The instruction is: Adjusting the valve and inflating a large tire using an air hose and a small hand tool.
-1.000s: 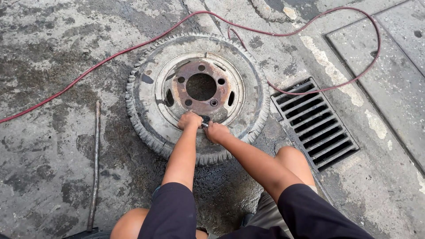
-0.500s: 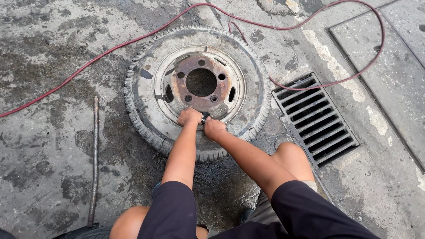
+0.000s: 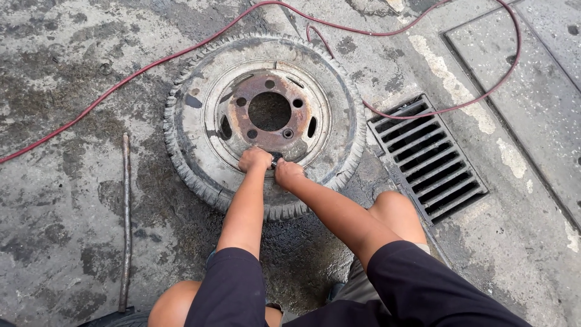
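Here both hands (image 3: 271,166) pinch something small on the worn wheel's (image 3: 266,121) rusty, grimy rim.

Outdoor tyre-repair yard; wet concrete (image 3: 72,242), drain grate (image 3: 426,160), red hose (image 3: 121,85).

I see both my bare arms stretched forward and converging, dark sleeves at the shoulders. My left hand (image 3: 255,159) is curled into a fist, knuckles up. My right hand (image 3: 288,172) sits just beside it, fingers closed, wrist angled inward.
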